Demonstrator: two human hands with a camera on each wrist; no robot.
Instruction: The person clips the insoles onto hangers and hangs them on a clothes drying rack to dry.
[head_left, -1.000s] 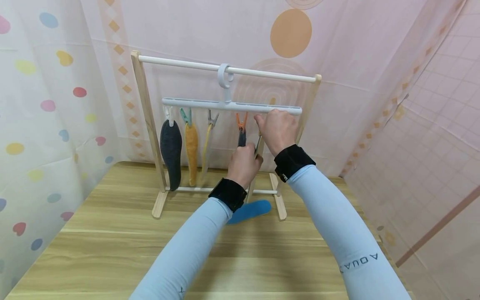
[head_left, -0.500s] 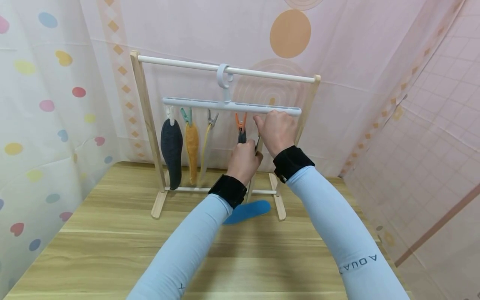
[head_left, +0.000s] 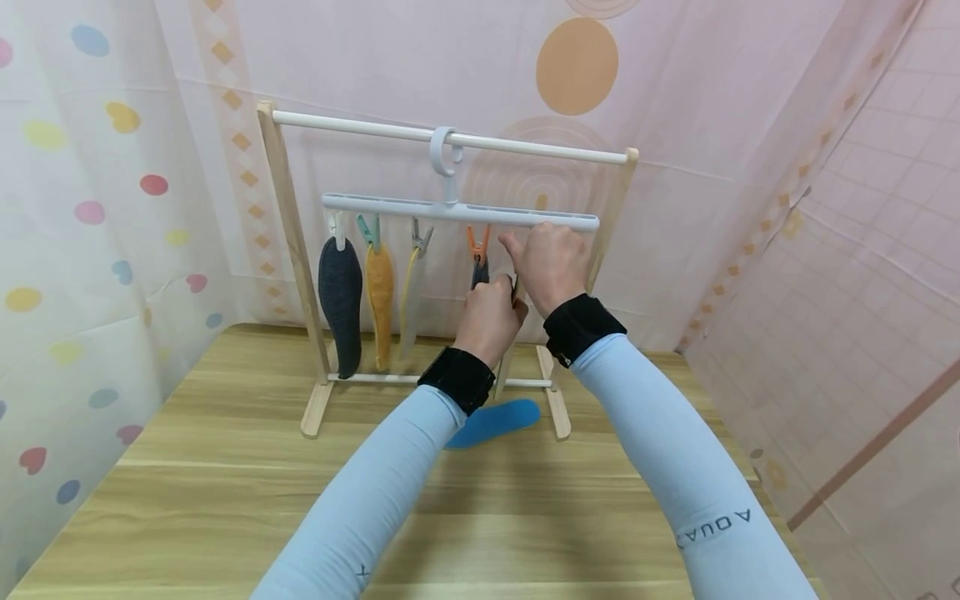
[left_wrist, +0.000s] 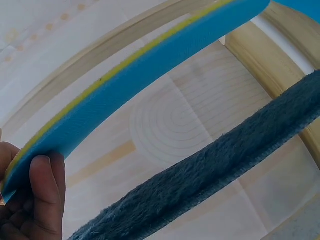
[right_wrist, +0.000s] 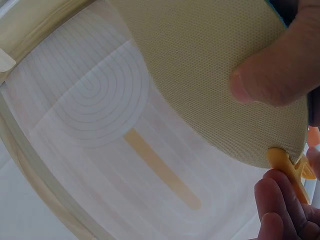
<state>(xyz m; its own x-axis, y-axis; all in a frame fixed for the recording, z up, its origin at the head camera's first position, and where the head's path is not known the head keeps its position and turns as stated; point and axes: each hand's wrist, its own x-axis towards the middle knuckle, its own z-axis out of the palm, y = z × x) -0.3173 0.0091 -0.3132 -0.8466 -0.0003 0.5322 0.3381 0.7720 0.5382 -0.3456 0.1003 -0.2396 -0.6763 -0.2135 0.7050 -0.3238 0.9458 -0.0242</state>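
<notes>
In the head view my left hand (head_left: 489, 317) is below the right part of a pale hanger bar (head_left: 517, 215). It pinches an insole, which shows a blue side with a yellow edge in the left wrist view (left_wrist: 110, 92) and a beige mesh face in the right wrist view (right_wrist: 200, 75). My right hand (head_left: 557, 262), just under the bar, pinches a yellow clothespin (right_wrist: 281, 162), whose jaws are at the insole's rounded end. Beside it a dark fuzzy insole (left_wrist: 210, 165) hangs from an orange clothespin (head_left: 477, 242).
The hanger hooks over a wooden rack's white rail (head_left: 352, 127). Left of my hands hang a dark insole (head_left: 340, 292), a yellow one (head_left: 380, 292) and a thin edge-on one (head_left: 408, 292). A blue insole (head_left: 502, 421) lies on the wooden table (head_left: 480, 517).
My left hand has risen slightly with the insole, closer to the bar. The right hand stays near the same spot under the bar, and the head view has shifted a little.
</notes>
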